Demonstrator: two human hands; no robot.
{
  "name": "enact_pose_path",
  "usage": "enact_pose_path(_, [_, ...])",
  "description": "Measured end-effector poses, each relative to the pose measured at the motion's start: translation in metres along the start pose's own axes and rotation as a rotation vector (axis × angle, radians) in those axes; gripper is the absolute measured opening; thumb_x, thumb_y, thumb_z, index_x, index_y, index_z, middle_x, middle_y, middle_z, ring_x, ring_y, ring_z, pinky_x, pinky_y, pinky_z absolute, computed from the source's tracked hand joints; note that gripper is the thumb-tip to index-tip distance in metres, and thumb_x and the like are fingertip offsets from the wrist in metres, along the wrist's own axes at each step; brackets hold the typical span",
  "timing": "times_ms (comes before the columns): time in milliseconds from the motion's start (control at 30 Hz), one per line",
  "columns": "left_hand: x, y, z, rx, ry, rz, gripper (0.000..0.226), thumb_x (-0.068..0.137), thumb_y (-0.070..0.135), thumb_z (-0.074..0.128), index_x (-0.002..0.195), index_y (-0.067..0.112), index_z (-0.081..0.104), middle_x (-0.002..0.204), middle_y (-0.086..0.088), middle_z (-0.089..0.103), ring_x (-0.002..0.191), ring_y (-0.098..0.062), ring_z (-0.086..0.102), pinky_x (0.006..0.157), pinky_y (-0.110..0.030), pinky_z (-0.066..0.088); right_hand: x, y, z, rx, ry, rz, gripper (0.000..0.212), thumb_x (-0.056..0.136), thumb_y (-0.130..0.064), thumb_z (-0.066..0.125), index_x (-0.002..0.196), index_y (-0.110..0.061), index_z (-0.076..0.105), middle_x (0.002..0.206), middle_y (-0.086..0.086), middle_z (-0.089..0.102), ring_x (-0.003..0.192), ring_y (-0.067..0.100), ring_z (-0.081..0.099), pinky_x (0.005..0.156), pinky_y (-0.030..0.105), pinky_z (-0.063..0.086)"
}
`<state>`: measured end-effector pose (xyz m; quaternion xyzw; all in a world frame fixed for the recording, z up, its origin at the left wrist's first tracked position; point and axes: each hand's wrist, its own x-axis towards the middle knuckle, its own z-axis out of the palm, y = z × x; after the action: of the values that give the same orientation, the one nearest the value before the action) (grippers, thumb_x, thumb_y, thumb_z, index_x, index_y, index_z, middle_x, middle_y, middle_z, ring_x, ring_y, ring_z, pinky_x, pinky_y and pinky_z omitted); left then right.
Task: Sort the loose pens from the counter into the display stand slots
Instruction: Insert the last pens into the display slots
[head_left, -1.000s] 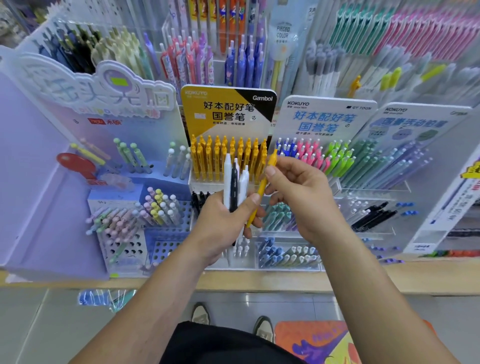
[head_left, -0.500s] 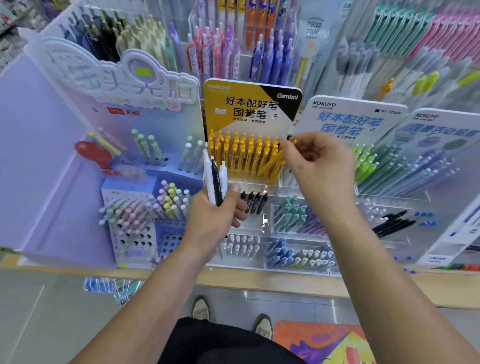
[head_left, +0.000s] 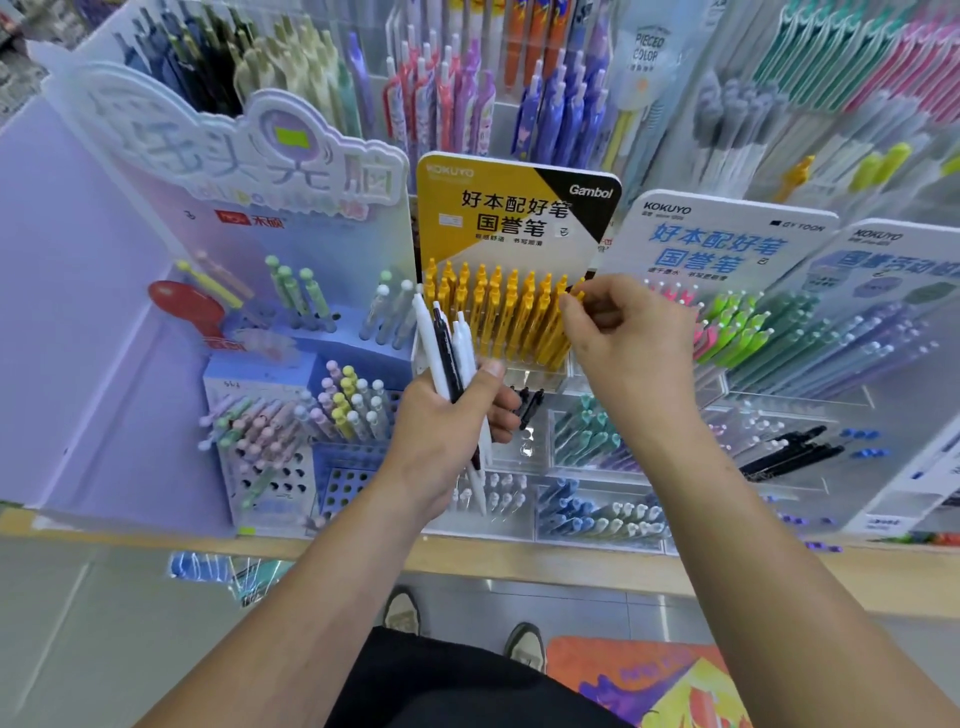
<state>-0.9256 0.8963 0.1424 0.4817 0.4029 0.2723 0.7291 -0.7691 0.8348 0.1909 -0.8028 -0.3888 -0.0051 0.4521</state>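
The right hand (head_left: 631, 338) pinches the top of a yellow pen (head_left: 571, 297) between thumb and fingertips, at the right end of the row of yellow pens (head_left: 493, 317) just below the yellow sign (head_left: 498, 208). Its tip is hidden among its neighbours, so the job now is probably seating it: keep it at the same slant as the row, push along its length, and let go only when it stands level with the rest. The left hand (head_left: 441, 441), lower below the sign, grips a bunch of white and black pens (head_left: 434, 345), best kept clear of the row.
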Motion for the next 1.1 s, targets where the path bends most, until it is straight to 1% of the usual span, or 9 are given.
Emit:
enact_pose_path(100, [-0.001,0.003,0.001,-0.015,-0.014,-0.004,0.015,0.104,0.021,0.065,0.102,0.007,0.069,0.077,-0.011,0.074,0.067,-0.021,0.069,0.063,-0.033,0.059,-0.007,0.004,0.009,-0.226,-0.047,-0.140,0.016,0.092,-0.030,0.074,0.098,-0.016,0.077,0.092,-0.004,0.058,0.083,0.013,0.055,0.061,0.031,0.045])
enact_pose_path(200, [-0.002,0.006,0.002,-0.048,-0.051,-0.021,0.017,0.104,0.020,0.065,0.105,0.003,0.069,0.079,-0.012,0.074,0.068,-0.022,0.070,0.067,-0.037,0.062,-0.010,0.002,0.014,-0.366,-0.038,-0.132,0.022,0.093,-0.038,0.071,0.099,-0.017,0.073,0.100,-0.001,0.050,0.084,0.011,0.047,0.056,0.026,0.033])
enact_pose_path(433, [-0.009,0.009,-0.002,-0.043,-0.107,-0.037,0.025,0.104,0.020,0.063,0.113,-0.003,0.066,0.082,-0.013,0.075,0.070,-0.023,0.071,0.065,-0.033,0.060,0.001,-0.005,0.003,-0.488,-0.140,-0.022,0.028,0.098,-0.040,0.065,0.102,-0.013,0.070,0.106,0.002,0.052,0.083,0.025,0.058,0.060,0.033,0.043])
enact_pose_path(633, [-0.011,0.008,0.002,-0.014,-0.108,-0.027,0.023,0.105,0.020,0.064,0.112,-0.001,0.068,0.083,-0.012,0.076,0.072,-0.022,0.072,0.069,-0.036,0.062,0.005,-0.007,0.005,-0.588,-0.220,-0.014,0.034,0.095,-0.046,0.067,0.107,-0.014,0.070,0.111,0.002,0.054,0.087,0.026,0.060,0.062,0.033,0.041])
enact_pose_path(733, [-0.013,0.009,0.003,-0.014,-0.157,-0.030,0.020,0.104,0.019,0.064,0.108,0.000,0.068,0.084,-0.014,0.075,0.072,-0.023,0.072,0.069,-0.037,0.062,-0.006,-0.002,-0.003,-0.418,-0.150,-0.095,0.037,0.092,-0.036,0.073,0.122,-0.015,0.067,0.116,0.003,0.055,0.083,0.022,0.059,0.061,0.037,0.050])
enact_pose_path(833, [-0.017,0.012,0.005,0.027,-0.260,-0.001,0.015,0.104,0.017,0.064,0.098,0.006,0.070,0.081,-0.016,0.072,0.069,-0.026,0.068,0.063,-0.036,0.058,-0.025,-0.009,-0.012,-0.166,-0.064,-0.186,0.025,0.092,-0.035,0.074,0.110,-0.017,0.075,0.103,-0.001,0.060,0.070,0.004,0.049,0.061,0.029,0.049])
enact_pose_path(900, [-0.018,0.011,0.006,0.079,-0.320,0.009,0.017,0.103,0.018,0.065,0.094,0.005,0.071,0.077,-0.015,0.070,0.064,-0.027,0.065,0.058,-0.036,0.054,-0.035,-0.021,-0.018,0.117,-0.235,0.001,0.021,0.094,-0.034,0.074,0.107,-0.017,0.076,0.085,-0.003,0.065,0.058,0.006,0.057,0.059,0.026,0.051])
enact_pose_path(1000, [-0.020,0.007,0.007,0.136,-0.398,0.005,0.017,0.103,0.017,0.065,0.097,0.002,0.071,0.078,-0.018,0.070,0.064,-0.029,0.065,0.058,-0.037,0.054,-0.042,-0.021,-0.025,0.621,-0.419,0.379,0.015,0.091,-0.017,0.077,0.095,-0.003,0.073,0.058,0.015,0.062,0.039,0.030,0.053,0.040,0.029,0.043])
enact_pose_path(1100, [-0.024,0.002,0.004,0.128,-0.393,-0.025,0.014,0.103,0.015,0.064,0.101,0.004,0.071,0.085,-0.019,0.075,0.070,-0.030,0.071,0.063,-0.041,0.061,-0.043,-0.006,-0.028,0.655,-0.393,0.471,0.013,0.087,-0.016,0.080,0.089,-0.005,0.075,0.057,0.009,0.060,0.045,0.016,0.049,0.043,0.026,0.035])
